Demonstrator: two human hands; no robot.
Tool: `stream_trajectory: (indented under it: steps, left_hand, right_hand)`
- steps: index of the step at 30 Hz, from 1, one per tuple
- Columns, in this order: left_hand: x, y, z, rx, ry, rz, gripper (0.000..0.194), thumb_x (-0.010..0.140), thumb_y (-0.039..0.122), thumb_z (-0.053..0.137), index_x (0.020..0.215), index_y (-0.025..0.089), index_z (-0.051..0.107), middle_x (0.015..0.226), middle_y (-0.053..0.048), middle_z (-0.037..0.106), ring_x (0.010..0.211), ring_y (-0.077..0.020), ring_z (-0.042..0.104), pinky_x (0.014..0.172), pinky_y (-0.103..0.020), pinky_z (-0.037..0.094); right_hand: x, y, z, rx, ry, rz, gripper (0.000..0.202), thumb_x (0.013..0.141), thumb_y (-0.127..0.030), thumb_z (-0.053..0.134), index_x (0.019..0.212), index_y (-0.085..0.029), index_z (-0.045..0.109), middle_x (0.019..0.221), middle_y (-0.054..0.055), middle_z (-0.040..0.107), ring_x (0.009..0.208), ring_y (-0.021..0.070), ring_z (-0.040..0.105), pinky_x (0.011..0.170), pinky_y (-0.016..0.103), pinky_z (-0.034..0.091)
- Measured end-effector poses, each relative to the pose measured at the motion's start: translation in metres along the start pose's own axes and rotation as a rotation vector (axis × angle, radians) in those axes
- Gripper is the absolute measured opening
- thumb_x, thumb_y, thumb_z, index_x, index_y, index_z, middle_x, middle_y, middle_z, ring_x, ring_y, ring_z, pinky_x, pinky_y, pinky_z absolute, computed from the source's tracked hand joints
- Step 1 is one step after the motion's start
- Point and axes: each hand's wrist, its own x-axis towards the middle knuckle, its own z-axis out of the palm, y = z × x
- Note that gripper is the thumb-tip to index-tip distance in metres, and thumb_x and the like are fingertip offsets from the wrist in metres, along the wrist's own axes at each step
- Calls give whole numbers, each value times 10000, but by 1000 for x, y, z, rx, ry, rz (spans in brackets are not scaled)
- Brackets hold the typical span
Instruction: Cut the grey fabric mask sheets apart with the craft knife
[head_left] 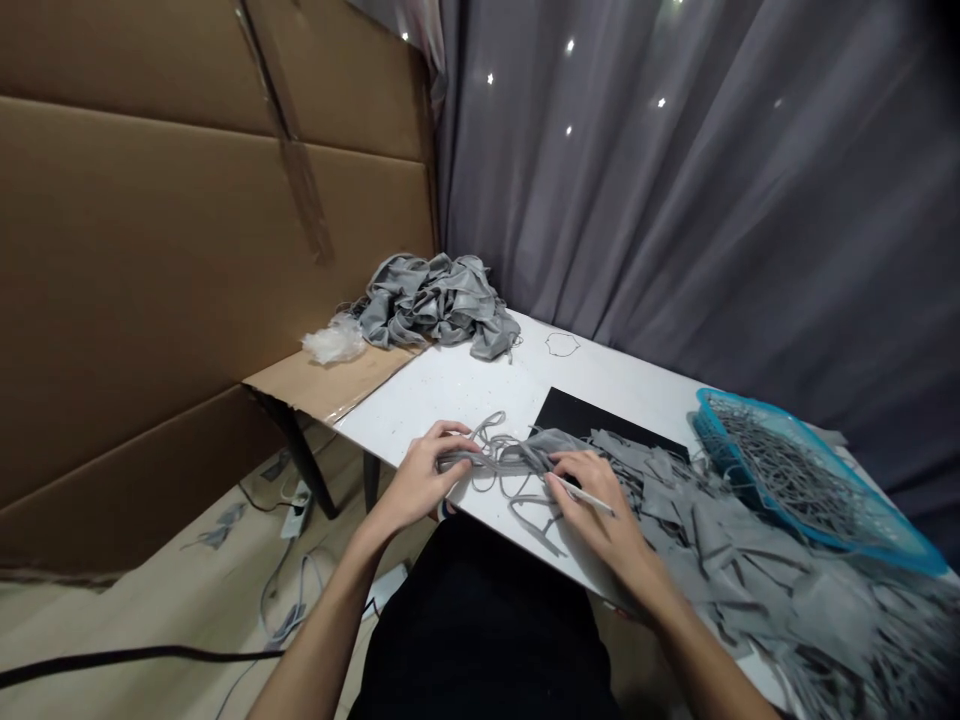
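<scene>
Near the front edge of the table, my left hand [427, 475] pinches a bunch of grey cords [491, 462] between thumb and fingers. Loops of the cord stick up and hang around it. My right hand [600, 505] is closed, with a thin white pen-like tool [589, 497] lying across its fingers. Its fingertips also touch a grey fabric piece [551, 442] joined to or lying among the cords. Part of the cord bunch is hidden under my fingers. A few cord ends [536, 525] lie loose on the tabletop between my hands.
Grey fabric pieces [750, 530] spread over the table's right side, partly covering a black mat [577, 412]. A blue basket [806, 430] there holds grey cords. Behind lie a heap of grey fabric [442, 300] and clear plastic [334, 340]. Cardboard [187, 250] stands left; a curtain [637, 200] hangs behind.
</scene>
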Motion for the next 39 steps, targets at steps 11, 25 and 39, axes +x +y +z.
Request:
stream_trajectory:
  steps: [11,25,39]
  left_hand:
    - [-27,22,13,250,233,-20,533,955,192,683,1470,323,730,1653,-139,441,1547,-430,410,1299,-716,366]
    - [-31,49,37,-107,-18,21,417,1006,557,790,1346,315,786,1403,-97,749,1392,-366,597,1221,-543,473]
    - [-21,33,46,-323,-57,-81,271,1022,420,766,1207,231,828,1222,-80,866,1164,-301,788,1064,-401,591]
  right_hand:
    - [52,-26,-47,173,-13,258,363,962,-502,724,715,-237,700,693,20,691,687,217,610,639,328,417]
    - [98,-38,-44,709,-114,331,502,810,-612,923,704,-216,634,650,-56,477,582,112,368,532,263,308]
    - [89,7,-22,480,-5,275,298,880,-512,840,814,-233,756,839,44,770,822,226,685,754,319,547]
